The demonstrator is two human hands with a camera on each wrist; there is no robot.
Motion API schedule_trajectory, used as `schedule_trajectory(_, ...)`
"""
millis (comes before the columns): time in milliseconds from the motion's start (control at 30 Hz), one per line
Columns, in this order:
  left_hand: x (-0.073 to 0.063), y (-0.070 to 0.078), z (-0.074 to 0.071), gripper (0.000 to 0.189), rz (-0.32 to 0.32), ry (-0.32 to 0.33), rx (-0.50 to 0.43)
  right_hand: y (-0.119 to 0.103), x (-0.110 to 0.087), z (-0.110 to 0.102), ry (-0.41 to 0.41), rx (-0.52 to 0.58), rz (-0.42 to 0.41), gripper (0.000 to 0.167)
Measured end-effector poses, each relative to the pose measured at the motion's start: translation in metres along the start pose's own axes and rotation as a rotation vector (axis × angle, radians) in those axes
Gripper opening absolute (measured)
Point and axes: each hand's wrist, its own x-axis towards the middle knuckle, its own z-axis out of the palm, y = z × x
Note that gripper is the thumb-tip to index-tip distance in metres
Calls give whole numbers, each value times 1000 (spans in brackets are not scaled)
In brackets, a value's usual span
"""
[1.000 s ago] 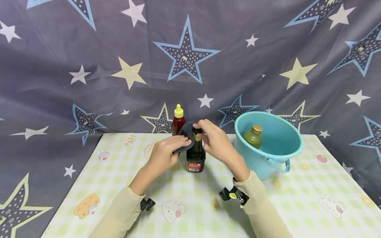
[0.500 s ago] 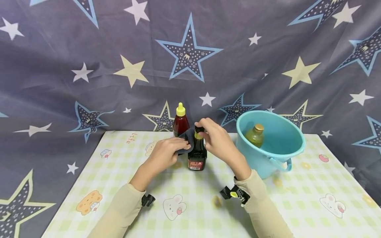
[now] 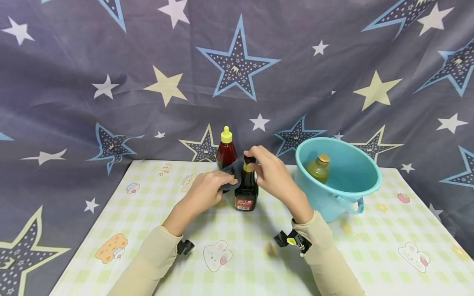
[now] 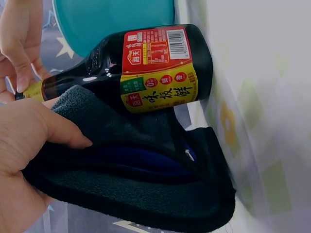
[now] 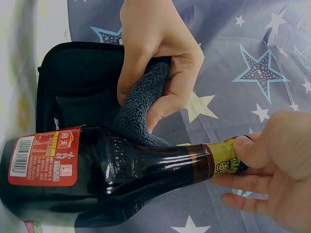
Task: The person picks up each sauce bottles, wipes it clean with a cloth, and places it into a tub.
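A dark soy sauce bottle (image 3: 246,191) with a red and yellow label stands upright on the table. My right hand (image 3: 274,174) pinches it by the black cap and yellow neck band from the right. On its left, my left hand (image 3: 205,187) grips a dark fuzzy cloth (image 4: 131,179) between thumb and fingers. The cloth lies against the bottle's neck and shoulder, its loose part hanging down beside the body. In the right wrist view, the left thumb and fingers bunch the cloth (image 5: 143,104) close over the bottle (image 5: 131,170).
A red sauce bottle (image 3: 226,152) with a yellow nozzle cap stands just behind the cloth. At the right is a light blue bucket (image 3: 326,203) with a gold-capped bottle (image 3: 319,168) inside. A starry curtain (image 3: 148,53) hangs behind the checked tablecloth (image 3: 185,271).
My left hand and the cloth have slid down from the cap to the bottle's neck and shoulder, uncovering the neck. My right hand stays at the cap. The head view has shifted slightly.
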Motion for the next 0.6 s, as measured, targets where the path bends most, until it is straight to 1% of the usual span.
schedule_trajectory(233,-1,-2,0,53,-22,-33,-26,0,0,1,-2,1,-2,18)
schedule_trajectory(400,0,-3,0,50,-20,-58,-11,-1,0,1,3,1,1,19)
schedule_trajectory(600,1,-4,-3,50,-32,-107,2,-1,1,0,5,-2,-4,19)
